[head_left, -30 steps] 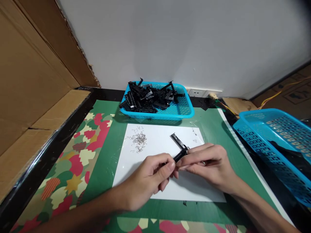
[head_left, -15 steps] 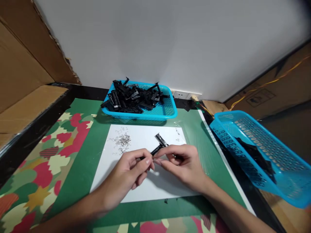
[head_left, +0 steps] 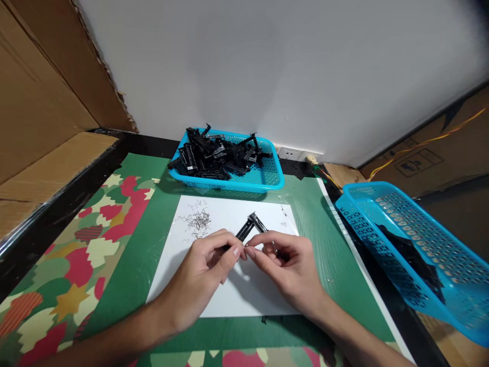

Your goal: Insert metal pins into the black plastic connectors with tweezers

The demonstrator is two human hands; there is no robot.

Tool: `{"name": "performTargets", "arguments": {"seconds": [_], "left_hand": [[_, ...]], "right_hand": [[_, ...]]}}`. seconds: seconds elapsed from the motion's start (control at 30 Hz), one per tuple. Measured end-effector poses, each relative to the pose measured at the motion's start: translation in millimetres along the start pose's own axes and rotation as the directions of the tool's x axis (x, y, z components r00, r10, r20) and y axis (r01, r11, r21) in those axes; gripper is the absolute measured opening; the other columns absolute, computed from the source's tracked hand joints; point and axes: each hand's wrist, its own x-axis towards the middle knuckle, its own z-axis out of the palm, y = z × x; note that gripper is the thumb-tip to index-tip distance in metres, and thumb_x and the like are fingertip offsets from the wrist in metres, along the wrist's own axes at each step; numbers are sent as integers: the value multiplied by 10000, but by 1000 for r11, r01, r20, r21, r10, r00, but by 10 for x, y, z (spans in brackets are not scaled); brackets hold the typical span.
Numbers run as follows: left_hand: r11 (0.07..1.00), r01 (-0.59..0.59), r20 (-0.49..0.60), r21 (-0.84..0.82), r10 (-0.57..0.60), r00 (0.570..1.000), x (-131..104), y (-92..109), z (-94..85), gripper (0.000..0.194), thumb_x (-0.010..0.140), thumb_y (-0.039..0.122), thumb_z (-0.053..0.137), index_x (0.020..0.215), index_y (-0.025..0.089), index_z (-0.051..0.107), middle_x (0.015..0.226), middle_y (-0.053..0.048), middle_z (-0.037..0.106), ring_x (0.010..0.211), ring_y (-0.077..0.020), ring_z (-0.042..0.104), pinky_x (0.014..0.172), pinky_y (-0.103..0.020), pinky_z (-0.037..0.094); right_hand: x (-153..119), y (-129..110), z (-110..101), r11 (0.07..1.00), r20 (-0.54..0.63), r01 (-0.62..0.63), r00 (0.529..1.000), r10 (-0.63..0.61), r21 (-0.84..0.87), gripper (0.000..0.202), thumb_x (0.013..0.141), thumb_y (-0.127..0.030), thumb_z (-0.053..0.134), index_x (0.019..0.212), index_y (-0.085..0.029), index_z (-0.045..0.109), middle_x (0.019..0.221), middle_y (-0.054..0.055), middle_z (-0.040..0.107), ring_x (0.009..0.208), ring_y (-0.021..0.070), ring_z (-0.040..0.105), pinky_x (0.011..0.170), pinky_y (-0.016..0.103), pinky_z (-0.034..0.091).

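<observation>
My left hand (head_left: 202,262) and right hand (head_left: 294,262) meet over a white sheet (head_left: 229,300), each closed around a slim black piece. The left piece (head_left: 244,231) slants up and away from my left fingers, which grasp its near end; the right piece (head_left: 257,223) runs down into my right fingers, which curl around it. Above my fingertips, the far ends of the two pieces meet in a peak over the sheet. My right thumb and forefinger are pinched together just beside the left fingertips; whether they grip anything tiny, I cannot tell.

Beyond my left hand, a loose heap of fine bent wires (head_left: 199,223) lies on the sheet, with a few more wire bits (head_left: 283,224) near its right edge. The sheet rests on a green mat (head_left: 317,219), bordered at left by patterned paper (head_left: 72,300). A dark scrap (head_left: 264,320) sits by the sheet's near edge.

At the back of the black table (head_left: 148,145), a blue basket (head_left: 229,188) holds a jumble of black pieces (head_left: 217,153), heaped mostly toward its left. A second basket (head_left: 357,219), at right, holds dark material (head_left: 414,260). Behind, a plug (head_left: 311,160) sits at the wall (head_left: 237,61), beside a socket (head_left: 289,153); cardboard (head_left: 38,66) stands at left.
</observation>
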Motion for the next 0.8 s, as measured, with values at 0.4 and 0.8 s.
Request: {"name": "performTargets", "arguments": {"seconds": [0.4, 0.8], "left_hand": [[968, -140, -6, 208, 145, 989, -4, 24, -15, 352, 1109, 453, 509, 1024, 213, 753, 933, -44, 625, 870, -185, 568, 757, -296, 430], [985, -145, -185, -92, 126, 975, 27, -122, 67, 504, 973, 350, 775, 1423, 286, 557, 1175, -69, 762, 1107, -244, 749, 975, -364, 597]], "right_hand": [[-23, 25, 16, 999, -40, -1, 999, 3, 48, 226, 875, -399, 828, 846, -175, 821, 538, -97, 261, 497, 87, 219, 488, 254, 204], [-33, 21, -127, 832, -60, 337, 914, -402, -441, 113, 944, -234, 713, 954, -222, 825, 507, -88, 325, 453, 99, 255, 453, 256, 262]]}}
